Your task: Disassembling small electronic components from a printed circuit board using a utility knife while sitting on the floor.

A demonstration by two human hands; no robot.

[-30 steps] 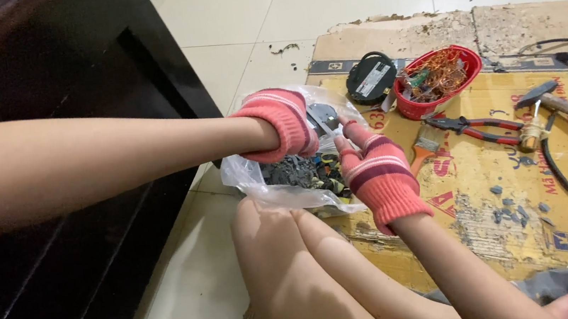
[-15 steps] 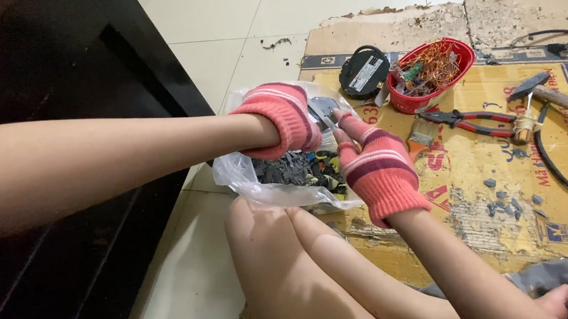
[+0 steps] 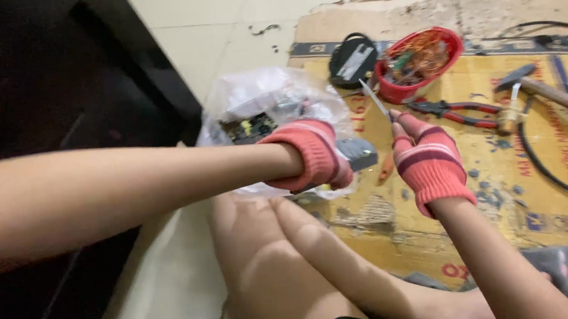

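Left hand point(image 3: 312, 155) in a pink glove, closed on a dark part point(image 3: 357, 152) just right of the bag point(image 3: 270, 100). Right hand point(image 3: 426, 157) clamped on a thin blade point(image 3: 376, 100), well right of the bag, near the red bowl point(image 3: 453, 44).

knitted cloth gloves point(image 3: 430, 161), a crinkly clear plastic bag point(image 3: 270, 97), worn matt cardboard point(image 3: 514, 176) and glossy floor tiles point(image 3: 210, 11).
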